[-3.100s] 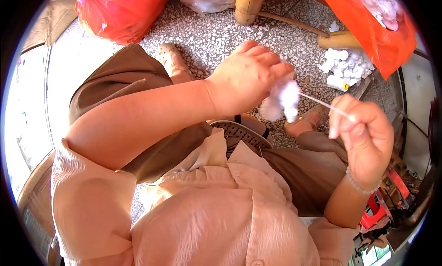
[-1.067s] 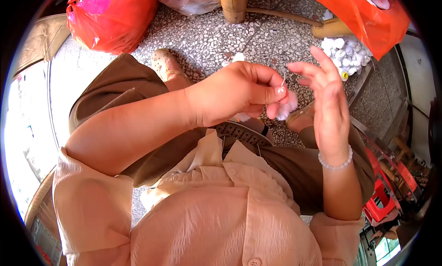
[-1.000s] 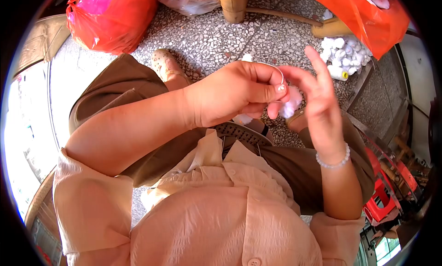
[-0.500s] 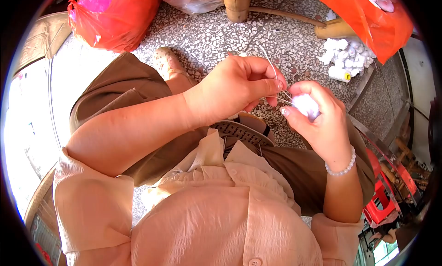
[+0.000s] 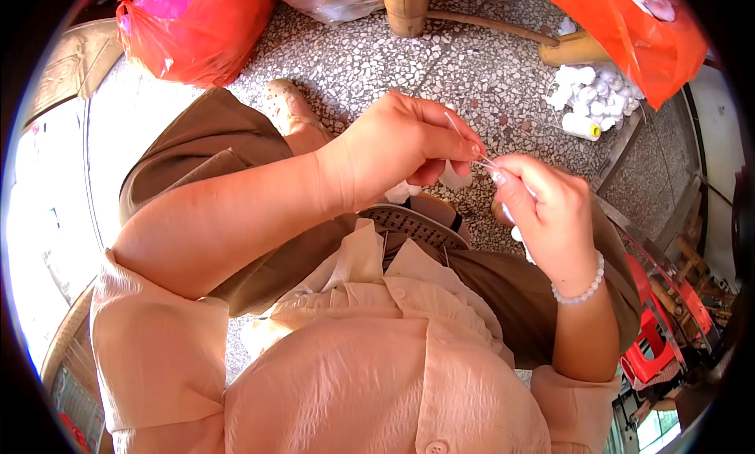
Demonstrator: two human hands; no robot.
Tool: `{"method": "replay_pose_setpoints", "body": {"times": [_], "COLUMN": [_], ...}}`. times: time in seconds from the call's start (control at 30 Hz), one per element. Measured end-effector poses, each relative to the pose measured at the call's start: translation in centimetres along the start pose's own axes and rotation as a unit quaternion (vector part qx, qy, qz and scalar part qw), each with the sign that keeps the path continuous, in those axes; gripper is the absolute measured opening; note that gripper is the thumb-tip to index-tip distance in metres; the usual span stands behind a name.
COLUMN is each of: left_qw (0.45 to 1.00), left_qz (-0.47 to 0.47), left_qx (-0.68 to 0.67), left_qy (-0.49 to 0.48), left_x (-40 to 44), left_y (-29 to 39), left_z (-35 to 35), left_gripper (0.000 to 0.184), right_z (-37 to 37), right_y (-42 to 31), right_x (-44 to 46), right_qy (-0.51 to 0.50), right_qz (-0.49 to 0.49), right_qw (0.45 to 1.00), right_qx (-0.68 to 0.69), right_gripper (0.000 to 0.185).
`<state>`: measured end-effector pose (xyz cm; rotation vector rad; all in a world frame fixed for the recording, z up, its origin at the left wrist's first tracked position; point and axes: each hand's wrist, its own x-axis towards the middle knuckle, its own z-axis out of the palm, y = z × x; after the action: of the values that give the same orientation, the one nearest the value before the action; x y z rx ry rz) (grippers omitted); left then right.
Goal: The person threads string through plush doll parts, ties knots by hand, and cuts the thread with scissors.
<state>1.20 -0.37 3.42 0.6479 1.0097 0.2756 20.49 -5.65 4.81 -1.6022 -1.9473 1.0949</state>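
Observation:
My left hand (image 5: 401,147) is closed in a pinch on a thin pale needle-like rod (image 5: 454,125), which slants down to the right; whether it is a needle or a hook I cannot tell. White thread (image 5: 486,161) runs between the two hands. My right hand (image 5: 546,210), with a beaded bracelet (image 5: 580,288) at the wrist, pinches the thread near the rod's lower end. A small white soft piece (image 5: 517,234) shows under its fingers, mostly hidden. Below my left hand there is another whitish piece (image 5: 401,191), partly covered.
On the speckled floor (image 5: 354,69) lie a heap of small white pieces (image 5: 594,92) and a thread spool (image 5: 580,126). Red plastic bags (image 5: 193,33) stand at the far left and far right, near bamboo legs (image 5: 405,10). A red stool (image 5: 651,340) is at the right.
My right hand's fingers have closed into a pinch near the rod, and the white ball has slipped lower, mostly under the hand. My left hand has shifted slightly, the rod's upper end now lower.

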Motion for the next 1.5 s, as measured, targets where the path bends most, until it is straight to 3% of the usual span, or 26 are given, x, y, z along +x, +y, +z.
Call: {"method": "replay_pose_setpoints", "body": {"times": [0.2, 0.4, 0.5, 0.6, 0.63, 0.7, 0.73, 0.83, 1.1, 1.27, 1.5], "left_qw": [0.998, 1.000, 0.988, 0.884, 0.926, 0.993, 0.981, 0.947, 0.945, 0.940, 0.943], "left_qz": [-0.014, 0.001, 0.122, 0.269, 0.101, -0.089, -0.180, -0.140, -0.080, -0.042, -0.039], "left_qx": [-0.056, 0.014, 0.089, 0.319, 0.324, 0.062, -0.074, -0.268, -0.312, -0.334, -0.331], "left_qy": [0.029, -0.003, 0.011, 0.211, 0.164, 0.050, -0.009, -0.107, -0.061, -0.064, 0.007], "left_x": [0.2, 0.2, 0.7, 0.6, -0.5, -0.4, -0.2, 0.2, 1.2, 1.0, 0.9], "left_y": [-0.7, -0.2, -1.4, -2.8, -1.9, -4.2, -5.3, -6.4, -3.8, -3.3, -3.0], "left_z": [-0.3, -0.4, -0.4, 0.0, 0.1, 0.2, 0.1, 0.4, 0.5, 0.1, 0.0], "left_gripper": [0.014, 0.015, 0.018, 0.019, 0.025, 0.029, 0.032, 0.035, 0.030, 0.025, 0.025], "right_z": [0.2, 0.5, 0.4, 1.2, 1.5, 2.2, 2.6, 3.3, 4.7, 5.1, 4.7], "right_y": [-0.6, 0.0, -1.0, -0.7, -0.6, -0.4, -0.4, -0.6, -2.5, -1.7, -1.7], "right_x": [-0.1, -0.3, -0.3, -0.3, -0.4, -0.5, -0.7, -1.3, -3.0, -3.3, -2.9], "right_qy": [-0.086, -0.073, -0.096, -0.082, -0.077, -0.067, -0.070, -0.088, -0.024, -0.020, -0.043], "right_qz": [0.054, 0.048, 0.194, 0.281, 0.295, 0.321, 0.326, 0.335, 0.295, 0.328, 0.330], "right_qw": [0.993, 0.994, 0.951, 0.895, 0.879, 0.844, 0.838, 0.827, 0.874, 0.838, 0.823], "right_qx": [0.066, 0.072, 0.221, 0.338, 0.367, 0.424, 0.432, 0.442, 0.386, 0.435, 0.461], "right_gripper": [0.014, 0.010, 0.011, 0.013, 0.013, 0.013, 0.013, 0.012, 0.012, 0.013, 0.014]}}
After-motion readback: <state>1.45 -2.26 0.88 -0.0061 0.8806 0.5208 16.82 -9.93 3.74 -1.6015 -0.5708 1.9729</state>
